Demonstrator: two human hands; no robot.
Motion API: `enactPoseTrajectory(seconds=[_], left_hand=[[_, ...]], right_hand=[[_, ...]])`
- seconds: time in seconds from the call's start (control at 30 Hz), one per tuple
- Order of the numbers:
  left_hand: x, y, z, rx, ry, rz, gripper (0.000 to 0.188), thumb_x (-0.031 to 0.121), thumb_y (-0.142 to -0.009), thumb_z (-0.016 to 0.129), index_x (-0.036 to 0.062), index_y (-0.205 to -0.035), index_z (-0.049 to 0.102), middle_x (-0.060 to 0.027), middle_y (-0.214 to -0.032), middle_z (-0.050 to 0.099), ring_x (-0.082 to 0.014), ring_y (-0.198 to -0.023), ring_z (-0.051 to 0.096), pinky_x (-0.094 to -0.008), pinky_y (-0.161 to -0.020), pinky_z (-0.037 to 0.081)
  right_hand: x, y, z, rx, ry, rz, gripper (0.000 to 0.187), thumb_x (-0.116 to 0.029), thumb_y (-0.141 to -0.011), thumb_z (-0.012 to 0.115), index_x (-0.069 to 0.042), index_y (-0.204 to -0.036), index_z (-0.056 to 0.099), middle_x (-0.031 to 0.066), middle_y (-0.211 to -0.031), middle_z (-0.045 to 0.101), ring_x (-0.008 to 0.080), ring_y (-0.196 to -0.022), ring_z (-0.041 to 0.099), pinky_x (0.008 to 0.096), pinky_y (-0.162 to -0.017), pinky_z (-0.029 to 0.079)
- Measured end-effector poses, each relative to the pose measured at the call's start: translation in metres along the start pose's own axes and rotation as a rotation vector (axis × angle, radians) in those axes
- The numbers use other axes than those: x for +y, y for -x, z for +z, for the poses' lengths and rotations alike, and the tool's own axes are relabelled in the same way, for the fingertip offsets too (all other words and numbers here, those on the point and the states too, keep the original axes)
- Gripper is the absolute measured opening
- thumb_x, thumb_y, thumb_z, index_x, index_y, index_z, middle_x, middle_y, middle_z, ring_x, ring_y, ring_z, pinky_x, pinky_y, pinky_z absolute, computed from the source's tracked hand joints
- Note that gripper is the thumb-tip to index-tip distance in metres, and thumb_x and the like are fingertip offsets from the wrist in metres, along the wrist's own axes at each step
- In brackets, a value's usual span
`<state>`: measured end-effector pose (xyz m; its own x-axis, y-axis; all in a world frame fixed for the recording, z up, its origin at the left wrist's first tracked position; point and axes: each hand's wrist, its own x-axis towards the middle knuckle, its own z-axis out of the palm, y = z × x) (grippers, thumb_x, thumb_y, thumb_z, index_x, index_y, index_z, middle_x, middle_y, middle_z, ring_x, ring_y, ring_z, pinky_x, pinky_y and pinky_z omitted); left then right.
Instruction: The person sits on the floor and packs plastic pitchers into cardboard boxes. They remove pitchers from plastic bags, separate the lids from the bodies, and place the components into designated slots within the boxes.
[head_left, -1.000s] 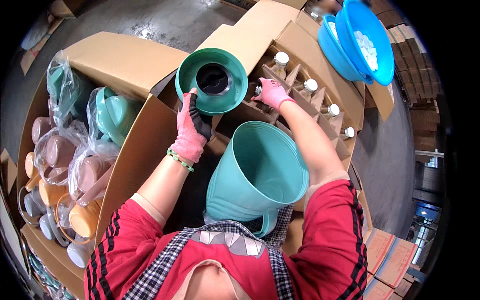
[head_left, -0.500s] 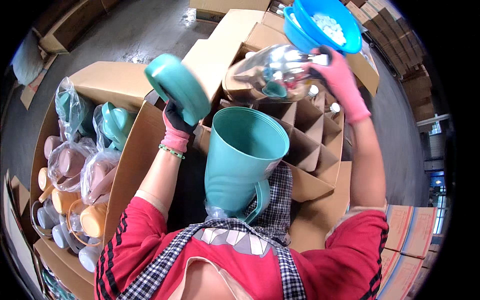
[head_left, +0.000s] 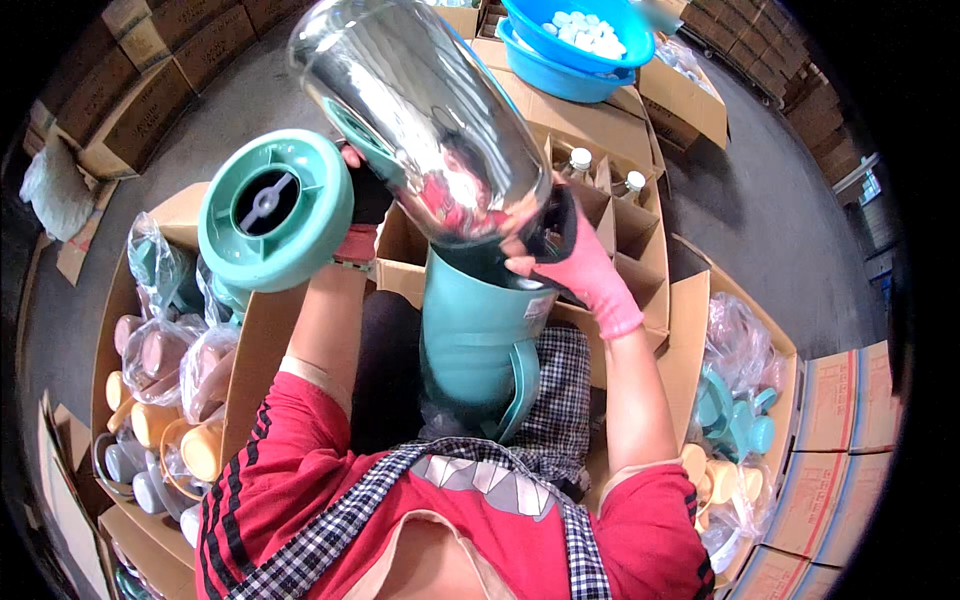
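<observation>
My left hand point(head_left: 368, 205), in a pink and black glove, is closed round a teal round jug part point(head_left: 318, 205), which has a dark centre crossed by a grey bar. My right hand point(head_left: 585, 260), gloved alike, grips a shiny silver vacuum flask liner point(head_left: 430, 120) at its lower, narrow end. The liner slants over the mouth of a teal jug body point(head_left: 475, 340), its broad end up and to the left. Standing upright at my lap, the jug body has its handle at the right. The liner's neck is mostly hidden by my right hand.
Behind the jug is a divided carton point(head_left: 640, 265) with white-capped liners. Blue basins point(head_left: 580, 85) holding white pieces stand beyond it. Open boxes of bagged jug parts flank me, at left point(head_left: 255, 350) and right point(head_left: 785, 400). Stacked cartons point(head_left: 840, 450) rise at the far right.
My right hand has brought the liner left and tipped it neck-down over the jug. The teal round part has moved left and lower, turning its barred centre into view. My view has shifted.
</observation>
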<state>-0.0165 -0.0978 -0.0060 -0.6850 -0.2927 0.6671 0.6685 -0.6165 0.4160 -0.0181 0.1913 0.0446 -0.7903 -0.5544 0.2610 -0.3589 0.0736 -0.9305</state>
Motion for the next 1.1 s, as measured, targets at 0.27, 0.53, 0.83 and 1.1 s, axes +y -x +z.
enactPoseTrajectory(seconds=[0.27,0.53,0.83,1.1], left_hand=[[0.039,0.037,0.057,0.201,-0.239,-0.332,0.015,0.016,-0.081,0.055,0.0033,-0.089,0.055,-0.0084,-0.088,0.057,-0.0162,-0.080,0.054,-0.0277,-0.070,0.046],[0.038,0.075,0.058,0.017,-0.295,-0.304,0.036,0.019,-0.086,0.051,0.0002,-0.115,0.041,-0.0142,-0.110,0.048,-0.0178,-0.087,0.055,-0.0284,-0.078,0.049],[0.033,0.064,0.095,0.244,0.246,-0.574,0.049,0.021,-0.085,0.052,-0.0034,-0.124,0.034,-0.0192,-0.124,0.037,-0.0204,-0.107,0.045,-0.0213,-0.083,0.046],[0.033,0.058,0.083,0.191,0.496,-0.684,0.052,0.018,-0.084,0.052,-0.0020,-0.126,0.029,-0.0211,-0.123,0.037,-0.0244,-0.097,0.053,-0.0266,-0.078,0.049]], right_hand=[[0.040,-0.020,0.027,0.286,-0.346,0.074,0.061,-0.056,-0.077,0.052,-0.003,-0.106,0.047,0.0015,-0.096,0.050,0.0099,-0.087,0.046,0.0237,-0.079,0.039],[-0.010,-0.027,0.000,-0.327,0.015,0.200,0.084,-0.012,-0.059,0.077,-0.001,-0.129,0.031,0.0095,-0.120,0.046,0.0164,-0.109,0.044,0.0280,-0.092,0.035],[-0.020,-0.051,-0.001,-0.805,0.585,-0.071,0.049,-0.022,-0.058,0.072,-0.003,-0.099,0.054,0.0115,-0.089,0.059,0.0246,-0.087,0.056,0.0331,-0.077,0.044],[-0.048,-0.051,0.025,-0.878,0.850,0.136,0.053,-0.029,-0.056,0.069,-0.001,-0.099,0.053,0.0191,-0.093,0.059,0.0302,-0.089,0.056,0.0352,-0.078,0.045]])
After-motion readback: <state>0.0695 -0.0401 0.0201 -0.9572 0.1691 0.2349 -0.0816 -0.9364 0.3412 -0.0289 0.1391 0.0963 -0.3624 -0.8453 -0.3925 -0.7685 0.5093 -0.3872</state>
